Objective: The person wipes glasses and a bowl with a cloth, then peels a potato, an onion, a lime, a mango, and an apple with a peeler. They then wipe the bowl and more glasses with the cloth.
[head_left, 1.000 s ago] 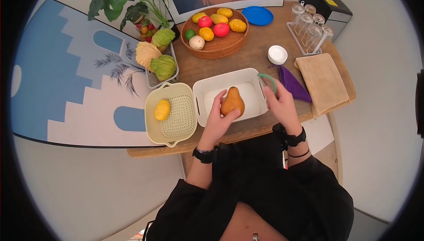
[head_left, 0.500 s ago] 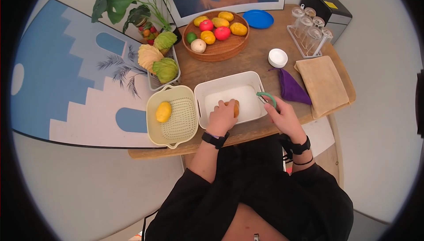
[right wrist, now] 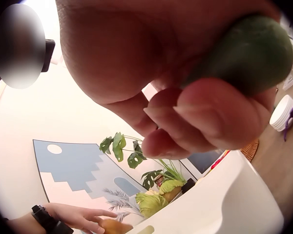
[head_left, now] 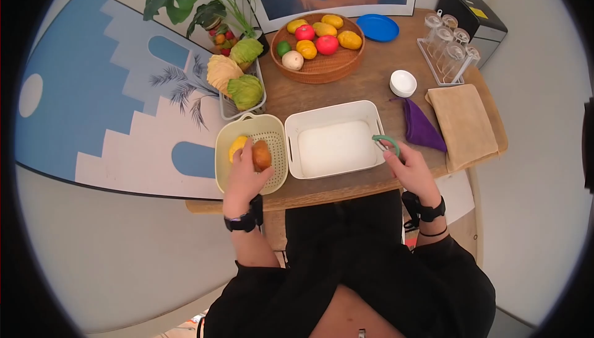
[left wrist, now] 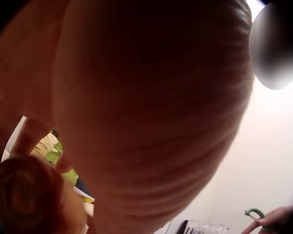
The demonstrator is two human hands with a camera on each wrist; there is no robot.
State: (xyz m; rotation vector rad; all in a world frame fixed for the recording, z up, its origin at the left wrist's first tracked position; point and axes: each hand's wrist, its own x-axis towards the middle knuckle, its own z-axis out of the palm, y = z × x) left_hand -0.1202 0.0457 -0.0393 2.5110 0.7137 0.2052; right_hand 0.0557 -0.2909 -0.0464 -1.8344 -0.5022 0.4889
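The left hand [head_left: 245, 180] holds a brown pear [head_left: 262, 155] between thumb and fingers inside the pale yellow colander [head_left: 282, 180], beside a yellow fruit [head_left: 238, 146]. Close up in the left wrist view, the pear [left wrist: 29, 197] shows its round end near the fingers. In the right hand [head_left: 413, 174] is a peeler with a green handle [head_left: 392, 142], over the right end of the white bin [head_left: 334, 146]. The right wrist view shows the fingers curled round the green handle [right wrist: 251, 56]. The white bin has nothing in it.
A wicker basket [head_left: 322, 73] of fruit stands behind, with a blue plate [head_left: 378, 28] beside it. Leafy vegetables [head_left: 245, 92] fill a grey basket at left. White bowls [head_left: 403, 83], a purple cloth [head_left: 422, 129], a tan towel [head_left: 464, 124] and glasses [head_left: 453, 55] are at right.
The left hand has carried the pear left, out of the white bin and into the colander beside the yellow fruit. The right hand still holds the peeler near the bin's right end.
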